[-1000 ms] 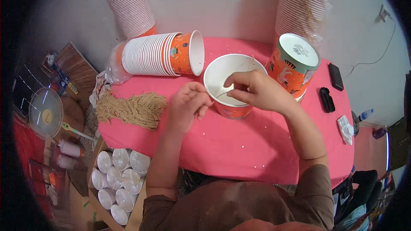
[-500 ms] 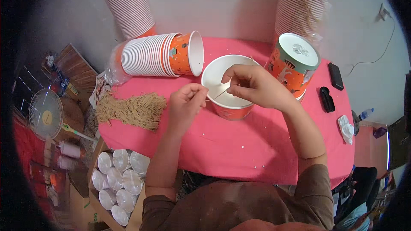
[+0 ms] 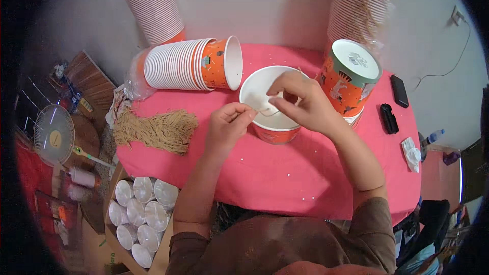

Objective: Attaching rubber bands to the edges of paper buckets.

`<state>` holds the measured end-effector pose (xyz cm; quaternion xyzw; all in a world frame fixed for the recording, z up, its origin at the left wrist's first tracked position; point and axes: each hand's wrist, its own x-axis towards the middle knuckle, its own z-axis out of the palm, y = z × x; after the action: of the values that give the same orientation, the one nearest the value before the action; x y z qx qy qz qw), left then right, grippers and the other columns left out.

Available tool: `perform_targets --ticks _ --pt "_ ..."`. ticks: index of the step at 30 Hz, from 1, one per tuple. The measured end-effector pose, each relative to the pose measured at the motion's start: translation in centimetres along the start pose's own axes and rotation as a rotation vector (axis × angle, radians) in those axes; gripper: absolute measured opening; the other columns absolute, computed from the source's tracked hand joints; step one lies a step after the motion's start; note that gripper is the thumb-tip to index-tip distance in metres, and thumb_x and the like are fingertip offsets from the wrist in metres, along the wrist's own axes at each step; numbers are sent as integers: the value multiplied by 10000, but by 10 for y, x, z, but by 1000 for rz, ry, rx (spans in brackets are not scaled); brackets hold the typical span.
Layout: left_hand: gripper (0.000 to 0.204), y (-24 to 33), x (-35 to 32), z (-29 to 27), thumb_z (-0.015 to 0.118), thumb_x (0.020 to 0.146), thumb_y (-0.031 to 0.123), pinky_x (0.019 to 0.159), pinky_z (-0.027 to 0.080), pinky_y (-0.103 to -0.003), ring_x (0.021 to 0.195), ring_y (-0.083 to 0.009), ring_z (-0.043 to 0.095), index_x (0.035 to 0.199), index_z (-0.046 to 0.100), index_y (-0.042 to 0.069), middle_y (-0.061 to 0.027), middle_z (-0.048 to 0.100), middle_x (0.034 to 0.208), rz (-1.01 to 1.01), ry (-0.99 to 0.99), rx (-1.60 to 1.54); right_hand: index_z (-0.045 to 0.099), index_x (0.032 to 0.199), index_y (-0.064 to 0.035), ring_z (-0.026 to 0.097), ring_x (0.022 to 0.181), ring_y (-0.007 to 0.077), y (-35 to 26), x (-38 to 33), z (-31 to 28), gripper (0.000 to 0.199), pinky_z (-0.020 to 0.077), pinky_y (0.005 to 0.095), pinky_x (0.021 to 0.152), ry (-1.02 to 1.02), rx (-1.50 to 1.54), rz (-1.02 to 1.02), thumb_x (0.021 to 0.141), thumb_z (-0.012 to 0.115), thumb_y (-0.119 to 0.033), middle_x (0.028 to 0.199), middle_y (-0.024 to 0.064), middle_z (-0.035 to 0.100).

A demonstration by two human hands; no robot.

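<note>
An orange paper bucket (image 3: 276, 136) with a white inside stands upright on the pink cloth, its mouth facing up. Over its near left rim my left hand (image 3: 229, 127) pinches a thin tan string (image 3: 263, 110). My right hand (image 3: 305, 99) is above the bucket's mouth, thumb and fingertips brought together at the string's other end. The string forms a small curve between both hands. To the left of my left hand lies a bundle of tan strings (image 3: 155, 130).
A stack of nested paper buckets (image 3: 175, 66) lies on its side at the back left. Upside-down buckets (image 3: 351, 79) stand at the right, beside a black case (image 3: 388, 118), a dark phone-like slab (image 3: 400, 91) and a crumpled tissue (image 3: 411, 154). A carton of clear cups (image 3: 145, 214) sits lower left.
My left hand has shifted slightly right, toward the bucket's mouth. The string between my hands now curves where it was straighter. My right hand has barely moved.
</note>
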<state>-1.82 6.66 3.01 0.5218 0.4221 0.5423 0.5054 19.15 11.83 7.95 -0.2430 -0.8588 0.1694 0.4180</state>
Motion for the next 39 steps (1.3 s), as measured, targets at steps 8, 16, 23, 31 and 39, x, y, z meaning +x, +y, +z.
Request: perform_targets --ticks 8,16,23,31,39 --pt "106 -3 1 -3 618 912 99 438 258 -182 505 0 376 955 648 7 62 513 651 -69 -63 -134 618 897 -12 556 655 162 -3 -5 8 104 459 294 568 -92 -12 -96 815 681 -13 857 59 620" --pt "107 0 -6 -3 600 921 63 510 349 -186 594 -24 463 984 632 -19 25 560 722 46 -1 58 562 906 -7 587 717 225 -5 -5 -8 58 468 324 657 -12 7 -64 869 607 -5 814 91 588" --pt "86 -12 -10 0 578 936 83 484 303 -179 559 -8 408 963 620 13 53 518 701 -37 -97 -219 577 857 -58 605 747 322 -10 -2 12 102 454 431 652 -96 -83 -186 838 642 -134 795 108 589" --pt "80 -16 -13 3 602 925 97 482 294 -173 555 3 397 964 622 31 69 515 706 -59 -99 -267 577 844 -62 607 740 322 -6 -4 20 122 457 433 641 -100 -99 -171 826 655 -154 783 108 585" --pt "72 -26 -12 9 622 883 -18 522 352 -163 617 16 462 940 608 25 67 549 739 125 10 45 604 858 -43 622 758 366 -3 -4 23 115 482 458 661 -178 51 -17 843 633 -153 809 154 628"
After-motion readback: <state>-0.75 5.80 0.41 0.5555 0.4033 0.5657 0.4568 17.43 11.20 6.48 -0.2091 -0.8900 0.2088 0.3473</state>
